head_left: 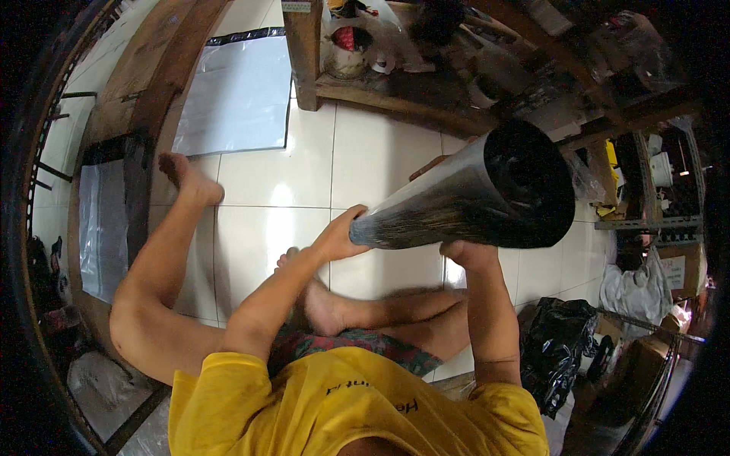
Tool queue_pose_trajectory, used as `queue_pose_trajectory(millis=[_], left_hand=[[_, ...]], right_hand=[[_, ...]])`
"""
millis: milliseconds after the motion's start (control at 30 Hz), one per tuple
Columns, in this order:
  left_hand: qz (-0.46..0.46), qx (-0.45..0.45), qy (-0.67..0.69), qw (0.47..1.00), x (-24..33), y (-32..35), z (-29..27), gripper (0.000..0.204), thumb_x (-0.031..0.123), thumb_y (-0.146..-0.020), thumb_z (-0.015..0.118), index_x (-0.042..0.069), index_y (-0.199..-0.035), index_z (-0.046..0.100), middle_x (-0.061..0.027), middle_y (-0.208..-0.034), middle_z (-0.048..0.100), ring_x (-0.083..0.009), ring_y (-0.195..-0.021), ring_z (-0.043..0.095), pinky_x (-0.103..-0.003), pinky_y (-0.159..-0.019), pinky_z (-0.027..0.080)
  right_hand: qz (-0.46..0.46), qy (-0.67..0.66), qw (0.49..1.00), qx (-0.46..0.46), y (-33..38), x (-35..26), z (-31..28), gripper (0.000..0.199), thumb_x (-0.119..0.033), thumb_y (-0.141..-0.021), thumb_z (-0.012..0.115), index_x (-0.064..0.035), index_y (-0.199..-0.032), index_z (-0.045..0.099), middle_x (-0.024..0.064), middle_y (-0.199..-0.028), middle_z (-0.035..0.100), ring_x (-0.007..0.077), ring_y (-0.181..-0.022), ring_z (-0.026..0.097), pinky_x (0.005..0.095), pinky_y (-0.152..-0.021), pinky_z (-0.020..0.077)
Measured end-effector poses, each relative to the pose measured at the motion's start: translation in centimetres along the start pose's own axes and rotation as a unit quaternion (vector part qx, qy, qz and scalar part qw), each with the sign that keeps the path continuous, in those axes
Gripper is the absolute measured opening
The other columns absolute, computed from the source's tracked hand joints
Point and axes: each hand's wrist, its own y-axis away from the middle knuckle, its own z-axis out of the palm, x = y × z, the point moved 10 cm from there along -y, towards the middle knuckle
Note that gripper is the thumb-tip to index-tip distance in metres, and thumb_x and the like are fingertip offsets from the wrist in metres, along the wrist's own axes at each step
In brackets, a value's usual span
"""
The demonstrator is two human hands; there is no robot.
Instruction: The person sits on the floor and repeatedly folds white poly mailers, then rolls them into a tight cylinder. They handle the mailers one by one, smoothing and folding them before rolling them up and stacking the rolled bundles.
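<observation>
A thick roll of glossy black plastic film is held up over the floor, slanting, its broad dark end toward the right. My left hand is closed round its narrower-looking left end. Under the other part of the roll is my right hand, the palm against its near side. Fingertips show beyond the far side, and the roll hides the rest of that hand. On the tiles at the far left lies a flat pale grey plastic sheet or stack of bags with a black edge.
My bent legs frame the white tiled floor. A wooden shelf holding jars and bags stands ahead. To the right are metal racks, a black plastic bag and a white bag. Wooden boards run along the left.
</observation>
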Motion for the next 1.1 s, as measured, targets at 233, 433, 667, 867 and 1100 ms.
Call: queue_pose_trajectory(millis=[233, 433, 667, 867, 1100], left_hand=[[0.058, 0.091, -0.046, 0.993, -2.5, 1.0, 1.4, 0.092, 0.028, -0.063, 0.093, 0.003, -0.138, 0.046, -0.0212, -0.126, 0.061, -0.0356, -0.117, 0.060, -0.040, -0.102, 0.048], [0.083, 0.163, -0.076, 0.980, 0.9, 2.4, 1.6, 0.095, 0.023, -0.060, 0.093, 0.002, -0.139, 0.045, -0.0205, -0.132, 0.057, -0.0351, -0.122, 0.057, -0.041, -0.104, 0.047], [0.046, 0.269, -0.036, 0.961, 3.8, 4.8, 1.4, 0.109, 0.018, -0.061, 0.093, 0.003, -0.147, 0.028, -0.0252, -0.140, 0.048, -0.0431, -0.126, 0.051, -0.045, -0.107, 0.045], [0.028, 0.259, -0.020, 0.965, 4.0, 5.4, 1.5, 0.102, 0.014, -0.066, 0.088, 0.002, -0.148, 0.029, -0.0259, -0.143, 0.046, -0.0437, -0.127, 0.050, -0.046, -0.108, 0.044], [0.073, 0.139, 0.001, 0.988, 3.8, 4.1, -1.2, 0.085, 0.011, -0.072, 0.081, 0.000, -0.144, 0.038, -0.0262, -0.132, 0.054, -0.0420, -0.123, 0.054, -0.044, -0.104, 0.046]], right_hand=[[-0.069, -0.312, 0.944, 0.084, -2.1, -2.7, -4.5, 0.088, -0.054, -0.077, 0.077, -0.0070, -0.144, 0.043, 0.0202, -0.132, 0.058, 0.0343, -0.119, 0.060, 0.0454, -0.107, 0.0458], [-0.231, -0.100, 0.966, 0.059, -2.7, -17.3, -10.5, 0.070, -0.041, -0.094, 0.061, -0.0039, -0.150, 0.040, 0.0222, -0.138, 0.056, 0.0304, -0.121, 0.061, 0.0430, -0.101, 0.0500], [-0.181, 0.300, 0.933, -0.089, -5.4, -21.2, -5.6, 0.068, -0.045, -0.096, 0.059, 0.0012, -0.144, 0.044, 0.0292, -0.126, 0.060, 0.0415, -0.113, 0.063, 0.0436, -0.093, 0.0505], [-0.124, 0.317, 0.935, -0.103, -5.6, -20.6, -4.9, 0.063, -0.037, -0.094, 0.060, -0.0010, -0.144, 0.044, 0.0276, -0.120, 0.062, 0.0418, -0.107, 0.064, 0.0453, -0.091, 0.0505], [-0.102, 0.321, 0.937, -0.087, -6.1, -20.1, -4.5, 0.056, -0.034, -0.095, 0.055, -0.0026, -0.140, 0.047, 0.0242, -0.110, 0.065, 0.0422, -0.102, 0.064, 0.0446, -0.090, 0.0505]])
